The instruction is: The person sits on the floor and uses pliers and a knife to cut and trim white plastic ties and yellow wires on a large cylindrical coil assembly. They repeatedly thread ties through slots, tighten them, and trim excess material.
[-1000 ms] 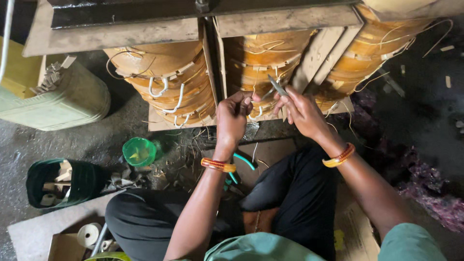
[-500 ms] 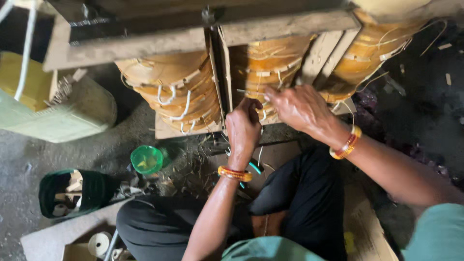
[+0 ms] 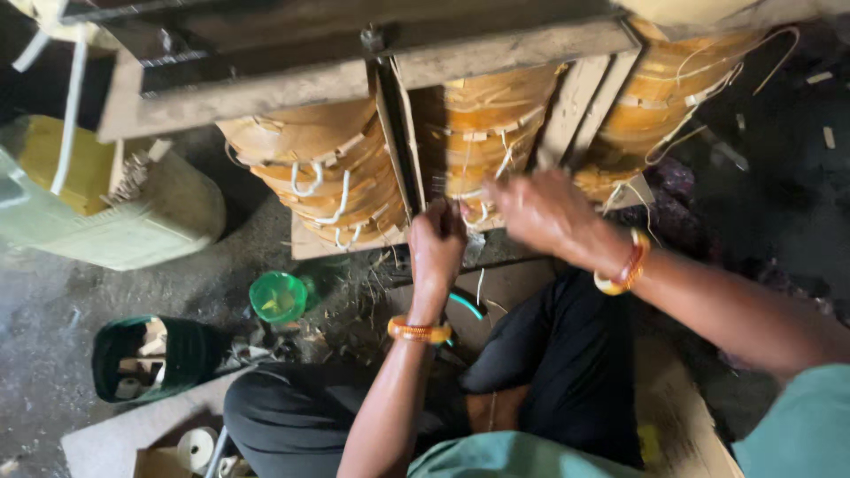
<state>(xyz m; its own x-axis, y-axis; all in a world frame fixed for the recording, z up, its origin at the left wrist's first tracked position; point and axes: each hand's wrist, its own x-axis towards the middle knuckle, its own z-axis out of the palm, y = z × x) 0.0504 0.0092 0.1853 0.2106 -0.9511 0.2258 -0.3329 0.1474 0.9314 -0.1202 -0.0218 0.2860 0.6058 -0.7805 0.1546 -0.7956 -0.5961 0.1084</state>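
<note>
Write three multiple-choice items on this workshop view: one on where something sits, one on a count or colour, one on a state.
1. Where is the small green cup?
A. On the floor left of the left hand
B. On top of the wooden frame
C. Inside the yellowish container

2. How many wound orange coils stand in the frame?
A. One
B. Three
C. Five

3. How are the hands placed?
A. Both resting on the knees
B. Both raised to the base of the middle coil
C. One on the floor, one at the coil

Answers: 1 A, the cup sits on the grey floor left of that hand and below the left coil. 2 B, three coils show side by side. 3 B, the left hand and right hand meet at the lower part of the middle coil.
</note>
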